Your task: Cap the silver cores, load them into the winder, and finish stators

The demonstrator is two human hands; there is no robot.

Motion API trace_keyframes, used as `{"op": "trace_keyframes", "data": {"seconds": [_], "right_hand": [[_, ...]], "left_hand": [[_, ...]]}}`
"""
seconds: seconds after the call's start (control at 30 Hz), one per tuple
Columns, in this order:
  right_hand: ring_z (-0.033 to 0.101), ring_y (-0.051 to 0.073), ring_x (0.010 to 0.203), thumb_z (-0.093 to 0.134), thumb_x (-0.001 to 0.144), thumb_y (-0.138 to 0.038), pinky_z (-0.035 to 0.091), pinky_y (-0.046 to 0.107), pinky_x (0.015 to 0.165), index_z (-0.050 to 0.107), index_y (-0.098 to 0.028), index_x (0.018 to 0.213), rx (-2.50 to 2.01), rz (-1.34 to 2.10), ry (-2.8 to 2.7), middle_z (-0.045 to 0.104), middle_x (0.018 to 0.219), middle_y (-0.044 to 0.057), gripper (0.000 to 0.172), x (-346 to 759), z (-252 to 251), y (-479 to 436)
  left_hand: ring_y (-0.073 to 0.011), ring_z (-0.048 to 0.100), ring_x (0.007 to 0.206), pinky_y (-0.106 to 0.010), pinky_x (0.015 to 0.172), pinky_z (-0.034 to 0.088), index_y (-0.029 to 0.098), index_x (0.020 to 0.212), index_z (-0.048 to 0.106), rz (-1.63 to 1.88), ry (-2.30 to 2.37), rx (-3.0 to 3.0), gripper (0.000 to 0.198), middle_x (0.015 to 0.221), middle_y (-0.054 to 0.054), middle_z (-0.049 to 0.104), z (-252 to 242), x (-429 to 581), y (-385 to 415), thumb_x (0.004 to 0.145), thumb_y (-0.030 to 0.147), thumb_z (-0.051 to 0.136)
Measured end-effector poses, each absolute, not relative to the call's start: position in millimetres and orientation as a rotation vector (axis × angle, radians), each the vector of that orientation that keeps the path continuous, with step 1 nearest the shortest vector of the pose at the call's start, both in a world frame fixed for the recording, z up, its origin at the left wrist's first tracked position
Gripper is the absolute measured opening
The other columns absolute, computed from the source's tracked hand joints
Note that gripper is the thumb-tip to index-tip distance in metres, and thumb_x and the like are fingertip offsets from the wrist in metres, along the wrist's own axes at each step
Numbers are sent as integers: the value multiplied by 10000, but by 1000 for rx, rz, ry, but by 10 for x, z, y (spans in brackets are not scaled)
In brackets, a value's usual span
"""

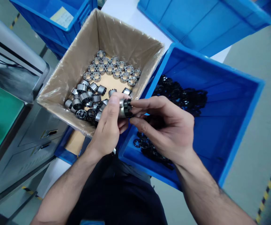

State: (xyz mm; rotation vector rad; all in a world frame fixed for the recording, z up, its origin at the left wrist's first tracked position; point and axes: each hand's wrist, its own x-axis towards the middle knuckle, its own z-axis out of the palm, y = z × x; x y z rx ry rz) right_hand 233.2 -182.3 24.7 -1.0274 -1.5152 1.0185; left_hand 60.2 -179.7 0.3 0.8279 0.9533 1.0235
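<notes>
My left hand [108, 126] is closed around a short shiny metal cylinder [121, 112], held over the near right side of a lined cardboard box [76, 40]. A black notched ring [127, 107] sits at the cylinder's right end. The thumb and fingertips of my right hand [170, 128] pinch that ring from the right. Inside the box, metal rings [109, 69] stand in rows at the far side. Nearer me, more metal cylinders with black ends [85, 97] lie in a loose heap.
A blue bin [224, 125] on the right contains many loose black rings [182, 95]. Another blue bin [184, 22] stands behind it, and blue crates [62, 37] are at the upper left. A machine with a green panel [1, 115] borders the left side.
</notes>
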Motion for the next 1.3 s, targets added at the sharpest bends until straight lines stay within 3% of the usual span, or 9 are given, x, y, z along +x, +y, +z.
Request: {"op": "trace_keyframes", "data": {"seconds": [0.23, 0.37, 0.53, 0.67, 0.77, 0.97, 1.07, 1.2, 1.3], "right_hand": [[836, 176, 859, 1049, 948, -202, 763, 321, 837, 927, -325, 1324, -1137, 974, -1392, 903, 1044, -5, 415, 2270, 206, -1845], [820, 170, 823, 998, 979, -157, 766, 352, 845, 956, -303, 1303, -1151, 1021, -1368, 905, 1044, 6, 358, 2275, 170, -1841], [815, 165, 894, 1002, 909, -34, 728, 297, 787, 976, -343, 1301, -1028, 972, -1438, 903, 1064, 4, 500, 2303, 145, -1797], [772, 137, 732, 1018, 854, -60, 715, 284, 687, 996, -351, 1224, -1116, 1150, -1235, 896, 970, -20, 471, 2268, 144, -1786], [700, 113, 600, 1073, 803, -127, 613, 239, 526, 1004, -368, 1142, -1125, 1289, -1096, 868, 858, -45, 421, 2258, 158, -1778], [811, 194, 757, 1180, 697, -286, 748, 351, 745, 1003, -327, 1033, -1200, 1267, -1097, 881, 849, -16, 382, 2283, 193, -1772], [774, 181, 654, 1201, 711, -413, 745, 369, 686, 1003, -326, 1049, -1174, 1381, -1010, 874, 828, -20, 402, 2277, 222, -1783], [795, 181, 756, 1198, 737, -311, 710, 352, 741, 1007, -349, 1036, -1157, 1231, -1170, 891, 879, -13, 357, 2276, 290, -1791], [774, 170, 677, 1185, 769, -330, 641, 314, 616, 1003, -316, 1038, -1155, 1311, -1114, 854, 795, -16, 325, 2276, 300, -1797]], "left_hand": [[-185, 657, 786, -274, 587, 539, 305, 1354, 688, 1015, 995, 908, 631, 920, -13, 641, -19, 574, -1817, 1212, 882, 475], [-167, 615, 781, -261, 618, 536, 319, 1380, 696, 1022, 929, 951, 553, 938, -6, 634, -15, 560, -1817, 1250, 809, 475], [-154, 573, 754, -268, 616, 531, 309, 1357, 718, 998, 948, 976, 573, 1018, -21, 651, -25, 555, -1812, 1238, 822, 492], [-187, 653, 885, -276, 677, 576, 306, 1375, 700, 1004, 990, 1025, 583, 1025, -32, 649, -24, 556, -1820, 1235, 830, 488], [-178, 612, 825, -294, 688, 575, 299, 1372, 682, 985, 994, 1049, 575, 964, -18, 613, -4, 542, -1835, 1243, 820, 477], [-179, 581, 817, -322, 725, 554, 284, 1343, 674, 963, 968, 1069, 551, 1002, -29, 643, 64, 516, -1866, 1262, 785, 460], [-182, 570, 801, -331, 734, 548, 301, 1372, 668, 960, 967, 1047, 542, 974, -19, 632, 94, 516, -1870, 1254, 794, 477], [-175, 538, 756, -339, 734, 549, 326, 1409, 669, 931, 892, 1007, 522, 966, -8, 651, 86, 496, -1858, 1247, 793, 501], [-176, 543, 734, -346, 735, 553, 322, 1415, 673, 937, 867, 1048, 518, 922, -2, 621, 33, 469, -1850, 1246, 785, 514]]}}
